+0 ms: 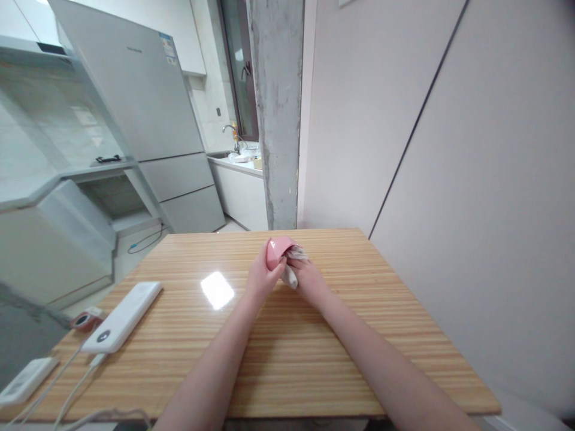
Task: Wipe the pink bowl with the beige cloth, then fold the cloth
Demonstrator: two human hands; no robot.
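A glossy pink bowl (279, 248) is tilted on its side above the far middle of the wooden table (350, 359). My left hand (263, 272) grips it from the left, thumb near the rim and fingers round the outside. My right hand (308, 278) is closed on a whitish cloth (290, 276) and pushes it into the bowl's opening, which faces right. Part of the cloth hangs below the bowl. The fingertips of my right hand are partly hidden by the cloth and the bowl.
On the table's left lie a white power bank (130, 311) with a cable, a small reddish-brown round object (85, 321) and a white power strip (27, 381). Beyond the table stand a grey concrete pillar (279, 120), a fridge (135, 84) and a sink counter (240, 185). A pale wall (471, 209) borders the right.
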